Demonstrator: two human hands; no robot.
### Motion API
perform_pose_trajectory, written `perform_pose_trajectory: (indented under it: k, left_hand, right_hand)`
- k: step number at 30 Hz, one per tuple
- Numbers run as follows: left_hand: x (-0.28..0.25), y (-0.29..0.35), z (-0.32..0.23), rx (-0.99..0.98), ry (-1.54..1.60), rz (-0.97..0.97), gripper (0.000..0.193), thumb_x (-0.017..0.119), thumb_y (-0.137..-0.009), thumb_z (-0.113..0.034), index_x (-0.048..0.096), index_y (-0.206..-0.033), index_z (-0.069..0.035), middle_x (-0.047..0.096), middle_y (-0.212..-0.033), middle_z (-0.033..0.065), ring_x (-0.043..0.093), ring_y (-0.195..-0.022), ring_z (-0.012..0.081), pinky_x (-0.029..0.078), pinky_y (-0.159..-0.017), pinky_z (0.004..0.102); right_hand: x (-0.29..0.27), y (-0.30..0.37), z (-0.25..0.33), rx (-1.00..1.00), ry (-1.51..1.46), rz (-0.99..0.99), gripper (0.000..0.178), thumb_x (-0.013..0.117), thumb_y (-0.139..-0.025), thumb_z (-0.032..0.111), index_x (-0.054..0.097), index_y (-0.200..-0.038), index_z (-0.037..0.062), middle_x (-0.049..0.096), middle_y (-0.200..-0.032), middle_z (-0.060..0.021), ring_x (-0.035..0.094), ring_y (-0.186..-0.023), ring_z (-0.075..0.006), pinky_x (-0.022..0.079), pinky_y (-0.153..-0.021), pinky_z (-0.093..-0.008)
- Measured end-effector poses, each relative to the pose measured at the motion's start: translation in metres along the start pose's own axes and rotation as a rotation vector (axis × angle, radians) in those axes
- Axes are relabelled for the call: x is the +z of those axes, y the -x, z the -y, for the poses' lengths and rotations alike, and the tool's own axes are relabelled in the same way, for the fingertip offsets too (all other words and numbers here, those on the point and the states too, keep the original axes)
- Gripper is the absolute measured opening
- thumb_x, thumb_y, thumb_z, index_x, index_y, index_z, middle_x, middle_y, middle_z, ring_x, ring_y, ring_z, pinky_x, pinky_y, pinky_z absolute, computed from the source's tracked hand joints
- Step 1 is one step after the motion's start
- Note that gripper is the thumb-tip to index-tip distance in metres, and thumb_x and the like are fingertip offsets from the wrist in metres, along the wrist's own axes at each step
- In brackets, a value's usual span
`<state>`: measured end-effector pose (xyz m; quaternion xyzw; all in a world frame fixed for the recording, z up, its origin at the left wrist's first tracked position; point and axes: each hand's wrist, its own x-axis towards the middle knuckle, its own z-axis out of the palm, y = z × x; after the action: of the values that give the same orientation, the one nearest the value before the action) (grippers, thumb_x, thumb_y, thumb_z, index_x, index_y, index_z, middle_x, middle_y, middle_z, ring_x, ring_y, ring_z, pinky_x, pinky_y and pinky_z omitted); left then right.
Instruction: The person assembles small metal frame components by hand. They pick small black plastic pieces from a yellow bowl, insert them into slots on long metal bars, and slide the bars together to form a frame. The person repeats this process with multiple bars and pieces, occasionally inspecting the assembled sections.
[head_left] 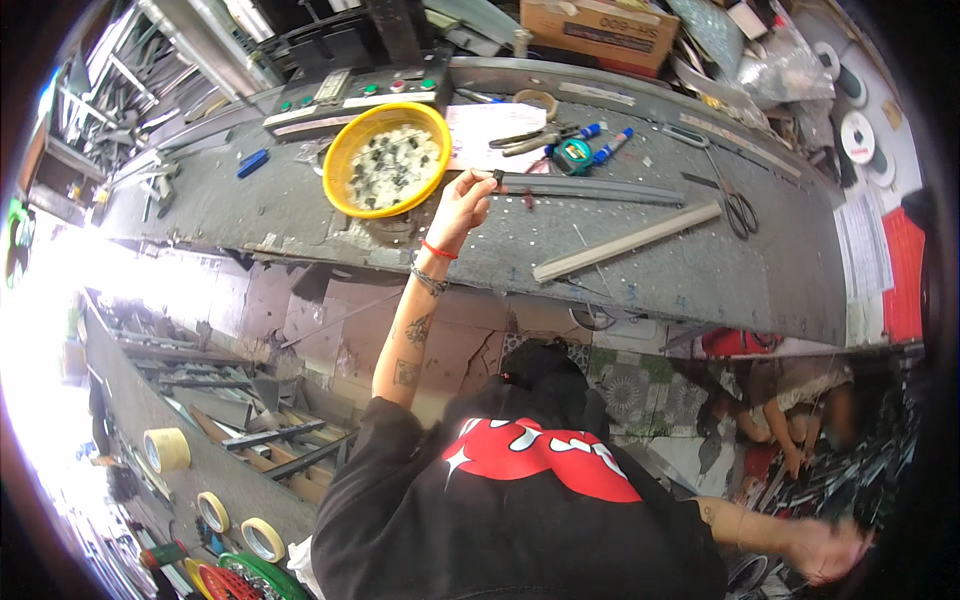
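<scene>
My left hand (465,205) is over the workbench, just right of a yellow basket (338,185) that holds many small white and black pieces. Thumb and fingertips pinch a small black piece (498,177) at the left end of a long grey strip (590,188). I cannot tell whether that piece is fixed to the strip. My right hand (828,550) is stretched far out to the lower right, away from the bench. Motion smears its fingers, so whether it holds anything does not show.
On the workbench (690,275) lie a pale bar (630,240), scissors (740,210), a tape measure (573,155), pliers (535,140) and blue markers. A machine with green buttons (350,95) stands behind the basket. Another person (800,410) crouches at right by a pile of strips.
</scene>
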<state>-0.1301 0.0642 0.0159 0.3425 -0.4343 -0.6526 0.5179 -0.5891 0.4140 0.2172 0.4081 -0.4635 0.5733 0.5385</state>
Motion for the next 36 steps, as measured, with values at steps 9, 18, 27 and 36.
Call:
perform_pose_trajectory:
  k: [9, 18, 27, 36]
  left_hand:
    - [0.0, -0.037, 0.089, 0.035, -0.937, -0.091, 0.022, 0.063, -0.084, -0.019, 0.06, -0.097, -0.001, 0.064, -0.089, 0.0099, 0.06, -0.085, 0.0171, 0.047, -0.079, 0.0302]
    - [0.014, 0.012, 0.112, 0.104, -0.851, -0.578, 0.022, 0.056, -0.081, -0.001, 0.059, -0.103, -0.002, 0.057, -0.099, 0.0096, 0.057, -0.088, 0.0166, 0.046, -0.08, 0.0263]
    - [0.119, 0.04, 0.087, 0.296, -0.087, -0.512, 0.032, 0.056, -0.091, -0.005, 0.05, -0.121, 0.005, 0.056, -0.12, 0.0135, 0.056, -0.111, 0.0182, 0.046, -0.093, 0.0264]
    - [0.176, 0.046, 0.098, 0.034, 0.634, -0.117, 0.042, 0.062, -0.089, -0.017, 0.049, -0.125, 0.001, 0.056, -0.115, 0.0093, 0.056, -0.103, 0.0141, 0.046, -0.092, 0.0269]
  right_hand:
    - [0.136, 0.154, -0.009, 0.823, -0.106, 0.812, 0.023, 0.049, -0.096, 0.017, 0.065, -0.105, 0.0025, 0.055, -0.082, 0.0044, 0.046, -0.071, -0.0063, 0.039, -0.063, -0.0219]
    - [0.185, 0.253, 0.061, 0.963, -0.668, 1.497, 0.018, 0.054, -0.093, 0.014, 0.064, -0.091, -0.0012, 0.066, -0.084, -0.0092, 0.061, -0.079, -0.0174, 0.046, -0.071, -0.0291]
    - [0.2, 0.257, 0.093, 1.065, -1.135, 1.611, 0.016, 0.055, -0.092, 0.01, 0.063, -0.099, -0.0022, 0.068, -0.092, -0.0083, 0.06, -0.079, -0.009, 0.047, -0.067, -0.0227]
    - [0.209, 0.239, 0.098, 1.183, -1.297, 1.523, 0.013, 0.058, -0.091, 0.009, 0.06, -0.085, -0.0032, 0.056, -0.069, 0.0015, 0.047, -0.062, -0.0012, 0.038, -0.052, -0.0189]
